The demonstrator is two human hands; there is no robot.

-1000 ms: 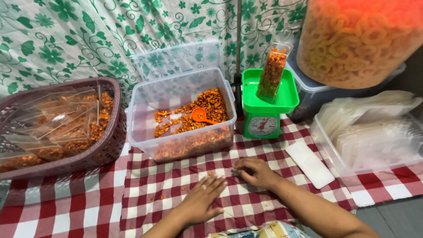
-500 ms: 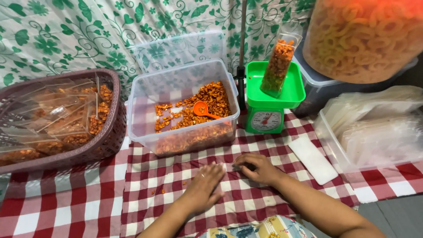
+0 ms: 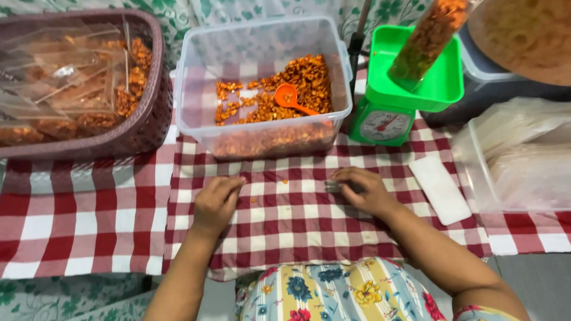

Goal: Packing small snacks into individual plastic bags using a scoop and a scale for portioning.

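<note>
Both hands have slid slightly toward the body over the last second and the view has tipped down and closer; neither hand has lifted anything, so the work remains at the cloth, not at the snack tub. Left hand [image 3: 215,201] lies palm-down, fingers [image 3: 233,184] loosely curled and released, holding nothing, tips on the red-and-white checked cloth [image 3: 285,226] covering the table. Right hand [image 3: 364,189] also palm-down, fingers [image 3: 342,176] bent over a small clear flat thing, maybe a plastic bag; whether they pinch it or just press it, cannot tell. A few orange crumbs [image 3: 284,181] sit between the two sets of fingers. Just beyond the fingertips stands a clear plastic tub [image 3: 262,41], about a third full of orange-brown fried snack pieces [image 3: 297,80], with an orange scoop [image 3: 290,98] lying in them. Right of the right fingers: a white flat pad [image 3: 439,189]. Farther out, a green kitchen scale [image 3: 410,89] carries a tilted filled snack pouch [image 3: 429,37]. Far left, a brown basket [image 3: 143,119] of packed pouches.
</note>
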